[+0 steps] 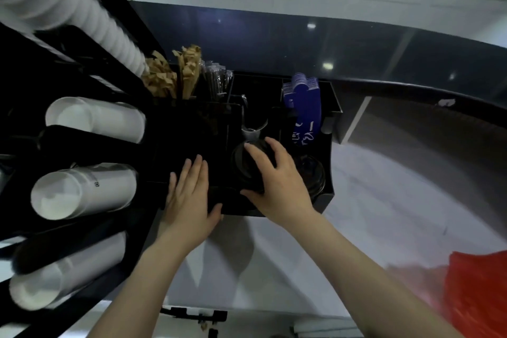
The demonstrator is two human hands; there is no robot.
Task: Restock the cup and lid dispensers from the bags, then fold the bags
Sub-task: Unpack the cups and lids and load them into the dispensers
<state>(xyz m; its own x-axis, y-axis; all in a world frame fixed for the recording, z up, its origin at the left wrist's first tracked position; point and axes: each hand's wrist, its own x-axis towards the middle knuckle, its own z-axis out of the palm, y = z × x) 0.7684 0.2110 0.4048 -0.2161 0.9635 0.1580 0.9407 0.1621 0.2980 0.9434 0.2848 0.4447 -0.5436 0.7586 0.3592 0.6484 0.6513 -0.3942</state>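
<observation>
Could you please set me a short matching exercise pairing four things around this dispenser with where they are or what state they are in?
Things:
1. right hand
2. left hand
3. red bag
4. blue sleeves

Places or states:
A. lies at the lower right edge of the view
B. stand upright in the organiser's far right compartment
C. fingers curled round the stack of black lids
D. lies flat on the black organiser, fingers straight

Pairs: 1-C, 2-D, 3-A, 4-B
</observation>
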